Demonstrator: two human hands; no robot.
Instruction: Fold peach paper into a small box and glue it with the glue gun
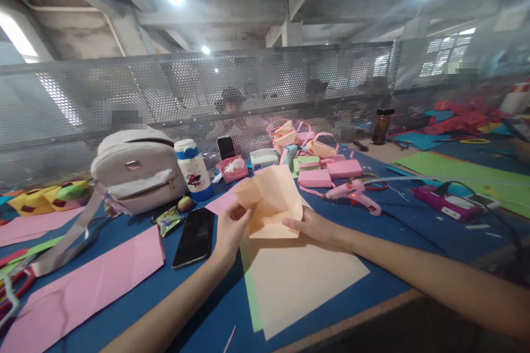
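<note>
Between my hands is a folded peach paper box (275,198), its back flap standing up and its inside facing me. My left hand (236,226) pinches the box's left side, thumb on top. On the right side, my right hand (308,224) grips the paper with its thumb over the front wall and its other fingers hidden behind. Under the box lies a flat peach paper sheet (302,287), with a green sheet (252,292) showing along its left edge. A pink hot glue gun (354,196) rests to the right of my right hand.
Left are a black phone (194,238), pink paper (95,287), a grey backpack (138,171) and a bottle (194,171). Behind the box sit small pink paper boxes (314,178). A purple power strip (449,203) with cords lies right. A perforated metal screen (256,77) stands behind.
</note>
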